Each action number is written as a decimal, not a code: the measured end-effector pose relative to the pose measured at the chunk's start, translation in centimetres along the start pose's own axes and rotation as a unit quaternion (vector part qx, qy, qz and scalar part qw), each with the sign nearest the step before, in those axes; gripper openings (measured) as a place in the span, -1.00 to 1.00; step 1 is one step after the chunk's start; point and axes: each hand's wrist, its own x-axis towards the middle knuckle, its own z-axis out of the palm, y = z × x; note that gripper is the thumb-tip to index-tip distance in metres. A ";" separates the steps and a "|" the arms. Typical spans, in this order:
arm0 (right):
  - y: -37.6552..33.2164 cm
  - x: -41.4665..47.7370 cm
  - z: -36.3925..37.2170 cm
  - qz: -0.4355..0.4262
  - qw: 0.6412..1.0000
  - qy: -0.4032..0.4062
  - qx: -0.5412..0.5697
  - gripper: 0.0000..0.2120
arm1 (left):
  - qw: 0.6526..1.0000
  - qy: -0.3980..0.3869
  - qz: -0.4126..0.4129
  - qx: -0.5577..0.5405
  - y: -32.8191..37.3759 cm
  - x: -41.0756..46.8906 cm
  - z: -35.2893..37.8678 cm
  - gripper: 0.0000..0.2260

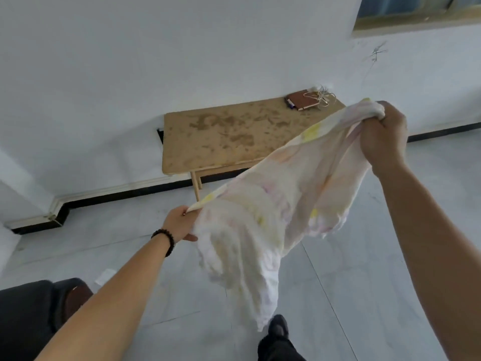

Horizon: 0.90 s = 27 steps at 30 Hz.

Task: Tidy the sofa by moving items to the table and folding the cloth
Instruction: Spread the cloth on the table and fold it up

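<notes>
A thin white cloth (276, 204) with faint yellow and pink marks hangs in the air between my hands, sagging toward the floor. My left hand (181, 224), with a dark bead bracelet on the wrist, pinches its lower left edge. My right hand (384, 136) is raised higher and grips a bunched corner. Behind the cloth stands a low, stained wooden table (221, 136) against the wall. On the table's far right corner lie a brown notebook (302, 100), a pen and a tangle of pale cord (322, 96). The black sofa (28, 319) shows at the bottom left.
Pale floor tiles spread between me and the table. A black skirting runs along the white wall. A scrap of white paper (104, 276) lies on the floor near the sofa. My dark shoe (278, 327) shows below the cloth. A window edge sits at top right.
</notes>
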 end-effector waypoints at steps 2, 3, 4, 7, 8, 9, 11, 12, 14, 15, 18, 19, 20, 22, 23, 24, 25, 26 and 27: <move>1.6 4.6 2.1 -0.003 0.998 -0.036 -0.044 -0.72 | 0.996 0.063 0.021 0.052 3.7 3.1 -1.3 -0.72; 2.0 6.9 3.1 -0.011 0.996 -0.051 -0.071 -0.73 | 0.989 0.101 0.044 0.095 5.7 4.5 -2.2 -0.73; 2.3 9.2 4.2 -0.021 0.993 -0.061 -0.100 -0.74 | 0.977 0.145 0.066 0.144 7.7 5.7 -3.3 -0.73; 2.6 15.3 7.0 -0.049 0.982 -0.065 -0.167 -0.75 | 0.920 0.281 0.110 0.251 13.5 9.1 -7.6 -0.74; 2.5 17.2 7.9 -0.058 0.980 -0.064 -0.177 -0.75 | 0.904 0.316 0.123 0.261 15.3 10.3 -9.1 -0.75; 2.4 19.1 9.0 -0.070 0.979 -0.065 -0.183 -0.76 | 0.890 0.346 0.134 0.263 17.1 11.6 -10.5 -0.76; 2.0 22.5 11.2 -0.101 0.974 -0.068 -0.190 -0.76 | 0.865 0.397 0.158 0.262 20.7 13.9 -12.9 -0.74; 1.6 24.1 12.3 -0.115 0.972 -0.069 -0.194 -0.75 | 0.852 0.419 0.172 0.265 22.5 15.0 -13.9 -0.73; 0.4 27.3 14.3 -0.136 0.967 -0.072 -0.202 -0.66 | 0.827 0.453 0.196 0.269 25.9 17.3 -16.0 -0.72; -0.3 29.1 15.2 -0.143 0.965 -0.069 -0.208 -0.57 | 0.816 0.468 0.207 0.270 27.4 18.5 -17.2 -0.71; -3.3 34.3 18.0 -0.161 0.960 -0.033 -0.225 -0.35 | 0.778 0.520 0.239 0.260 31.6 22.5 -20.7 -0.69; -4.3 36.0 19.0 -0.172 0.957 -0.014 -0.233 -0.29 | 0.765 0.536 0.251 0.254 32.9 24.1 -21.8 -0.70; -5.2 37.7 20.0 -0.184 0.951 0.001 -0.249 -0.24 | 0.754 0.548 0.261 0.249 34.1 25.9 -22.8 -0.72; -6.3 40.8 22.2 -0.209 0.932 0.011 -0.295 -0.20 | 0.744 0.562 0.270 0.239 36.3 29.7 -24.4 -0.73; -6.6 42.3 23.3 -0.220 0.922 0.003 -0.319 -0.21 | 0.744 0.564 0.269 0.234 37.1 31.8 -25.1 -0.73; -6.8 43.8 24.6 -0.229 0.910 -0.015 -0.346 -0.23 | 0.747 0.564 0.266 0.231 37.8 34.0 -25.7 -0.74; -6.6 45.3 25.8 -0.232 0.898 -0.042 -0.372 -0.24 | 0.750 0.562 0.261 0.230 38.2 36.1 -26.2 -0.75; -6.2 46.8 27.1 -0.227 0.887 -0.071 -0.397 -0.25 | 0.754 0.558 0.256 0.234 38.4 38.2 -26.7 -0.76; -5.7 48.1 28.4 -0.216 0.877 -0.098 -0.418 -0.25 | 0.758 0.550 0.255 0.242 38.6 40.2 -27.0 -0.76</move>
